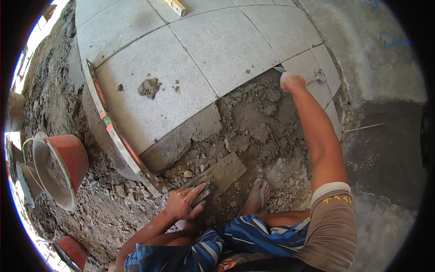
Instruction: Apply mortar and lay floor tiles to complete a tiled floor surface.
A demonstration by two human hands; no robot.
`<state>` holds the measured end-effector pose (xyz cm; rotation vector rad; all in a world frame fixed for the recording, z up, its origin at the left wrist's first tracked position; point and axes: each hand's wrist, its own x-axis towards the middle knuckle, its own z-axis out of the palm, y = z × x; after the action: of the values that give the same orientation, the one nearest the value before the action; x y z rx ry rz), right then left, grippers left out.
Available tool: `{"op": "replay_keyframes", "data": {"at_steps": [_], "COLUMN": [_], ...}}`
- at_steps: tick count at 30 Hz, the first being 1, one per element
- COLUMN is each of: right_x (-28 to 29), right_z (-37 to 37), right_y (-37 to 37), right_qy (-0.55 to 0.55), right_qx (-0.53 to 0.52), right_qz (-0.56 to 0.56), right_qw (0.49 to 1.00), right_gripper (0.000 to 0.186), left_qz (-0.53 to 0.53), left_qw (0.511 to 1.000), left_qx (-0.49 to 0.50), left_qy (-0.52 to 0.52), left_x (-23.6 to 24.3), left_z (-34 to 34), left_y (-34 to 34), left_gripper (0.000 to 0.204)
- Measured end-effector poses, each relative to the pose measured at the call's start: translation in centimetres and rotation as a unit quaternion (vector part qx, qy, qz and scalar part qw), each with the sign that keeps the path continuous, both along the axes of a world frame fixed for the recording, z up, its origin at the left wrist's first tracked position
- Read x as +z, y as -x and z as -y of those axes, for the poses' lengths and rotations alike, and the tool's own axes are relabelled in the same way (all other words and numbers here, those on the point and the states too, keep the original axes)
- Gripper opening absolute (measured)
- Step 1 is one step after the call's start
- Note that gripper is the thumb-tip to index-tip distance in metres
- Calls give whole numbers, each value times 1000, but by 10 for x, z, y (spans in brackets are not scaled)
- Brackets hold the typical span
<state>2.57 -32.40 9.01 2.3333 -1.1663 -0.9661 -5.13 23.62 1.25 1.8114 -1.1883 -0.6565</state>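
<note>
My left hand (183, 202) is low in front of me, its fingers wrapped around the dark handle of a long, mortar-caked float (226, 172). Its flat board points toward the mortar bed (260, 111). Reaching far to the right, my right hand (292, 82) is closed on a trowel; only a sliver of its pale blade (279, 69) shows at a tile corner, and the fist hides the handle. Just beyond that fist, a mallet (320, 76) lies on a tile. Large grey tiles (163, 68) border the wet mortar.
A long spirit level (108, 122) lies along the tiles' left edge. Further left, a red bucket (74, 156) stands on rubble, with another red container (72, 251) nearer. A yellow level (176, 7) rests at the far side. Concrete floor (380, 86) spans the right; my sandalled foot (258, 197) is near the float.
</note>
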Motion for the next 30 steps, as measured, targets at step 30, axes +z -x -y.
{"op": "replay_keyframes", "data": {"at_steps": [30], "right_x": [26], "right_z": [-132], "right_y": [88], "right_qy": [-52], "right_qx": [237], "right_qz": [119], "right_qw": [963], "right_gripper": [20], "left_qz": [9], "left_qw": [998], "left_qx": [-54], "left_qy": [-3], "left_x": [-7], "left_z": [11], "left_y": [5], "left_gripper": [61]}}
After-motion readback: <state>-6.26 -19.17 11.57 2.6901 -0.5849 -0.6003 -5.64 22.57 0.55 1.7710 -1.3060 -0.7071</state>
